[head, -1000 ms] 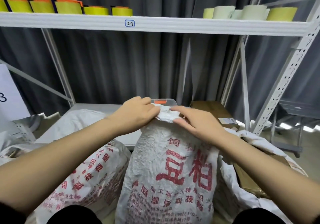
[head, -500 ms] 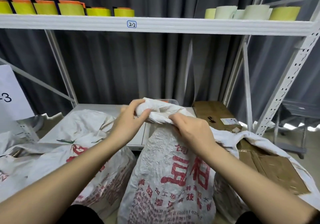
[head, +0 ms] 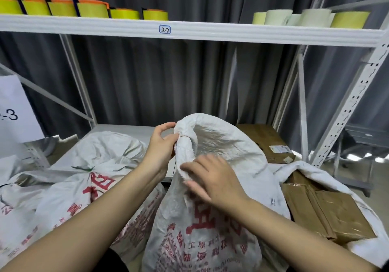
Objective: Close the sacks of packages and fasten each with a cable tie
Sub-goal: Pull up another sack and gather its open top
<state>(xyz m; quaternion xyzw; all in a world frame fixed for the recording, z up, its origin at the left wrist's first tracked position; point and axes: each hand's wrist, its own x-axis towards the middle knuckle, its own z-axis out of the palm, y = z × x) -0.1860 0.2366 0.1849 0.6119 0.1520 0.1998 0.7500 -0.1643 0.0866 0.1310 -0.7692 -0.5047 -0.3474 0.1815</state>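
Gathering the neck of the middle sack, no tie on it yet.
Left hand pinches the bunched mouth at 12 o'clock; right hand presses it, fingers fairly straight. Next, probably: twist tight, fetch a tie; none visible. Contents hidden. Open sack at 3 o'clock holds boxes; another sack at 9.

A dark grey pleated curtain hangs across the whole back of the scene. In front of it stands a white metal rack with a perforated upright at the right and slanted braces at the left. Its upper shelf bears a small label reading 2-2. A lower white shelf sits beneath. At the far right, pale floor catches bright reflections of light.
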